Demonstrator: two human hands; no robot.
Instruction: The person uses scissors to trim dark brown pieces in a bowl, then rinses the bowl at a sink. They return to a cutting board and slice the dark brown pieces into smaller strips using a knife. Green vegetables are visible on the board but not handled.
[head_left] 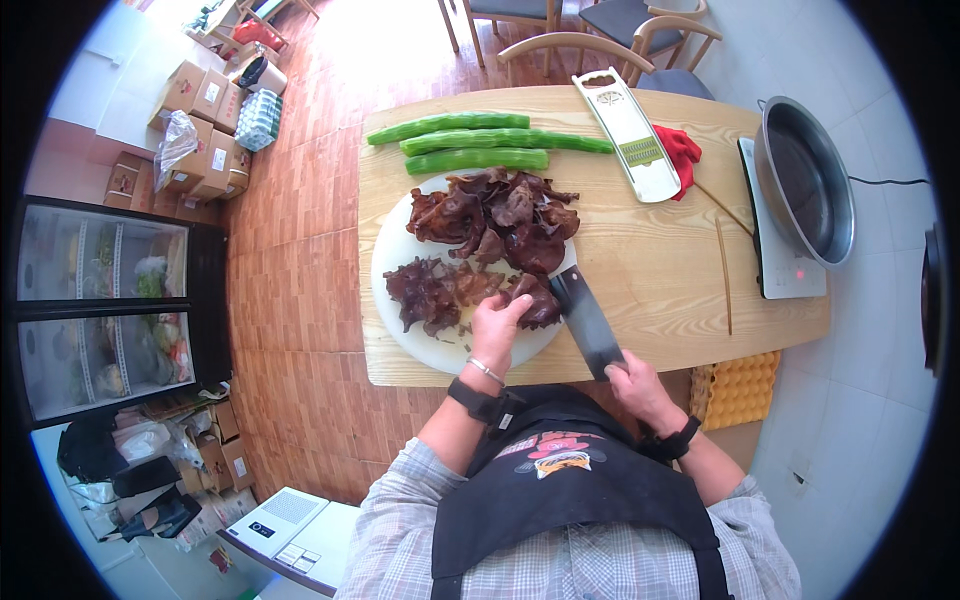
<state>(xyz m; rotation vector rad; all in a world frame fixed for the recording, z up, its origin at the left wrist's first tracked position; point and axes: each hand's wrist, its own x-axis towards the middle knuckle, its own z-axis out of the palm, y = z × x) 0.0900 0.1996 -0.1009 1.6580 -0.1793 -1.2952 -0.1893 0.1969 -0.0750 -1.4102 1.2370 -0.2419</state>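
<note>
My right hand (637, 385) is wrapped round the handle of a cleaver (588, 325), whose dark blade lies beside the right edge of a round white cutting board (395, 235). My left hand (498, 325) pinches a dark brown piece of wood ear mushroom (538, 302) on the board, close to the blade. Further back on the board is a heap of large wood ear pieces (525, 222). To the left lies a looser pile of wood ear mushroom (425, 292), with small scraps around it.
Three long green peeled vegetables (475, 140) lie behind the board. A white mandoline slicer (630, 135) rests by a red cloth (680, 155). Chopsticks (724, 275) lie further right, near a metal basin (805, 180) on an induction cooker (795, 280). Below the table edge are yellow egg trays (735, 390).
</note>
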